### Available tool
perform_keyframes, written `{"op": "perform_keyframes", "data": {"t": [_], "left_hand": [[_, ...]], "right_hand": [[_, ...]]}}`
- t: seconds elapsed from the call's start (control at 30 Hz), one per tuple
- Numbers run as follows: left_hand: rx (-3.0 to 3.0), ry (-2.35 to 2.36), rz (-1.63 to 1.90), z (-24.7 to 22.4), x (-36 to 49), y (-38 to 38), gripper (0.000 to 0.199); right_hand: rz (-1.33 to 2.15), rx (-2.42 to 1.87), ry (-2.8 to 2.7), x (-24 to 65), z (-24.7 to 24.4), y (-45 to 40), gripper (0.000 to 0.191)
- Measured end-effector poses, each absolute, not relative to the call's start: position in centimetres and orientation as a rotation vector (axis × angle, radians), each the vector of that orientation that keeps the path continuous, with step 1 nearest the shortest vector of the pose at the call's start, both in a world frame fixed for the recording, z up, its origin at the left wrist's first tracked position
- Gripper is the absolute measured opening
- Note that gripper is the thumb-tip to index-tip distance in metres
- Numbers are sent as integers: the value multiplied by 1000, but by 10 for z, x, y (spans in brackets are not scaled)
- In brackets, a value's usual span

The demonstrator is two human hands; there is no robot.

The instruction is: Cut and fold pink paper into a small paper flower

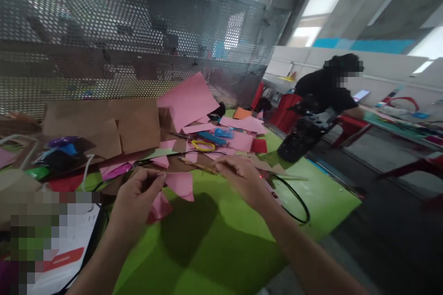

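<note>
My left hand (pixel 140 196) pinches a small cut piece of pink paper (pixel 182 185) between thumb and forefinger, above the green tabletop (pixel 242 249). Another pink scrap (pixel 160 206) hangs or lies just below those fingers; I cannot tell which. To the right, my right hand (pixel 240 177) is closed, its fingertips drawn together. A thin yellow-orange stick, perhaps a pencil (pixel 197 164), ends near those fingertips, but whether they grip it is unclear. Behind the hands lie yellow-handled scissors (pixel 203 145) and a blue tool (pixel 212 138) among pink paper scraps.
A brown cardboard sheet (pixel 138 124) and a large pink sheet (pixel 188 101) lean near a perforated metal screen (pixel 138 23). A black cable (pixel 301 203) loops at right beside a black camera-like device (pixel 301 136). A person (pixel 321 83) sits beyond, near red chairs (pixel 285 113).
</note>
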State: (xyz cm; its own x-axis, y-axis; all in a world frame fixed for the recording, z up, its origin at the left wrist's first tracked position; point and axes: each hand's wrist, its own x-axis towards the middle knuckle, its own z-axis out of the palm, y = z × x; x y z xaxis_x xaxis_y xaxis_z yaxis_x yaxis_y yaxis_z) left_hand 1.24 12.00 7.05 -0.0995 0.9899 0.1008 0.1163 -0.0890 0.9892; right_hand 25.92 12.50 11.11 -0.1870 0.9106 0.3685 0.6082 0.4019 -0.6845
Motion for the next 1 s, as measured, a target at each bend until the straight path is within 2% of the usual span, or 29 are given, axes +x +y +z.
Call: {"op": "perform_keyframes", "data": {"t": [0.17,0.23,0.37,0.53,0.7,0.83,1.0], "left_hand": [[1217,1318,1351,69,14,119,24],[1218,1314,1345,68,16,119,25],[1185,1296,1351,68,16,119,26],[1122,1302,1324,72,15,118,33],[1059,1266,1330,73,16,120,34],[1060,1215,1380,69,19,121,30],[1076,1177,1405,68,21,122,24]], "right_hand": [[95,-1847,-1788,344,103,95,15],[208,-2033,-1678,366,94,84,16],[430,-2087,-1600,379,82,75,15],[663,-1988,-1457,379,87,69,11],[825,-1679,-1238,376,109,52,34],[1100,-1360,-944,364,122,42,22],[1187,-1175,-795,344,133,48,26]]}}
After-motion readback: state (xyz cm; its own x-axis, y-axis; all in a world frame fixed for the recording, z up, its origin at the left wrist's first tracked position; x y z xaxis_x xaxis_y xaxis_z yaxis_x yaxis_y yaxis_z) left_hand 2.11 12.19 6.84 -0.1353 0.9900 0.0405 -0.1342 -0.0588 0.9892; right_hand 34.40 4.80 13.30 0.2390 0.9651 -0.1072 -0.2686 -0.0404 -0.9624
